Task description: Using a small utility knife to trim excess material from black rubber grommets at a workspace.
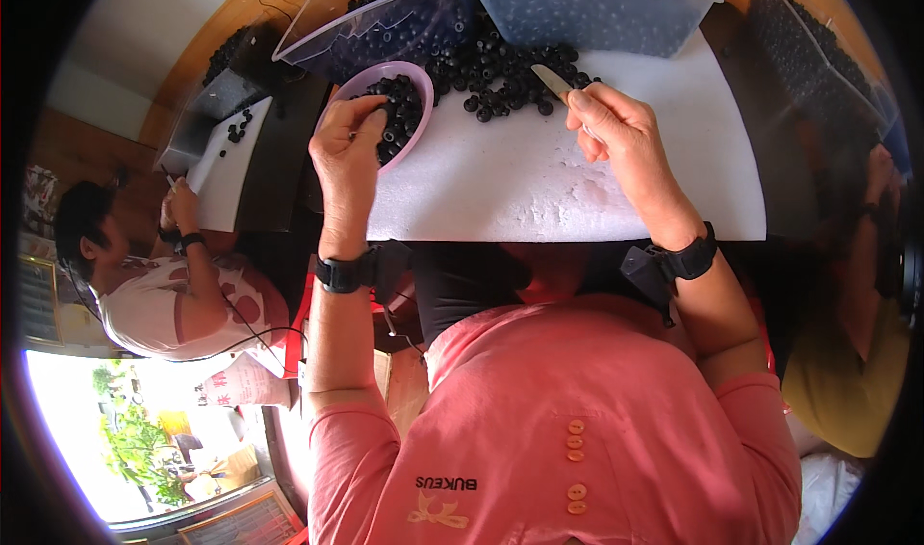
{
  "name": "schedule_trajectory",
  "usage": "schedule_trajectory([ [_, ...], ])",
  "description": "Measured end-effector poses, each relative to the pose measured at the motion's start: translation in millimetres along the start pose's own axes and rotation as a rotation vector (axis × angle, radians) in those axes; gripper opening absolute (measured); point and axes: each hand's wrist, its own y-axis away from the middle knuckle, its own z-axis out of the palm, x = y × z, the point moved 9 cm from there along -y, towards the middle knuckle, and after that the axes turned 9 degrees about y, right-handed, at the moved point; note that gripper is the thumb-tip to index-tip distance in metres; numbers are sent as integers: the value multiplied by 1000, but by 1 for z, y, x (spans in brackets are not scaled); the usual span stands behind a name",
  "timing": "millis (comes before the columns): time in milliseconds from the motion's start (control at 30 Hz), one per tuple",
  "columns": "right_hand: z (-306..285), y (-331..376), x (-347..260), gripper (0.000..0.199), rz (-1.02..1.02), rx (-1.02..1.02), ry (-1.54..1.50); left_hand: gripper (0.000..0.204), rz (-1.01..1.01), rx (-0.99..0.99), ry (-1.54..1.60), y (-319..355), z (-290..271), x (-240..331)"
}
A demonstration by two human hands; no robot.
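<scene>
Nearest to the camera is the person's pink shirt (597, 381), spreading at 6 o'clock in the view. Beyond it, at 12 o'clock, lies a white board (500, 194). The right hand (618, 129), near 2 o'clock, is closed around a small knife (551, 80), whose blade points to between 10 and 11. The left hand (351, 145), between 10 and 11 o'clock, bends its fingers over a pink bowl (429, 102) at 11; because these fingers hide their tips, I cannot tell if they pinch something or are free. Small dark round fruits (500, 75) lie in a loose heap at 12 o'clock, just beside the bowl, and more of them fill it. Behind the heap stand two clear bins, one (587, 15) at 1 o'clock, the other (385, 39) between 11 and 12. At 9 o'clock sits a co-worker (197, 299).
</scene>
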Motion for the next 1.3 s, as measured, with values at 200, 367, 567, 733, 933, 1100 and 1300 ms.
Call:
schedule_trajectory([
  [200, -5, -1, 1, 36, -3, 16, -28, 17, 365, -50, -607, -15, -1, 7],
  [367, -10, 0, 2, 36, 13, 31, 9, 11, 303, -232, -346, -4, 70, 25],
  [567, -10, 0, 0, 36, -5, 37, -37, 16, 274, -318, -625, -2, 123, 8],
  [733, -10, 1, 0, 35, -19, 45, -44, 16, 307, -393, -553, 1, 124, 11],
  [933, -8, 2, 1, 34, -10, 34, -50, 23, 315, -353, -337, 9, 111, 29],
  [1100, -8, 2, 1, 34, 5, 31, -44, 18, 242, -317, -444, 11, 119, 25],
  [1300, -8, 1, -1, 34, -9, 49, -42, 20, 312, -309, -575, 7, 124, 4],
])
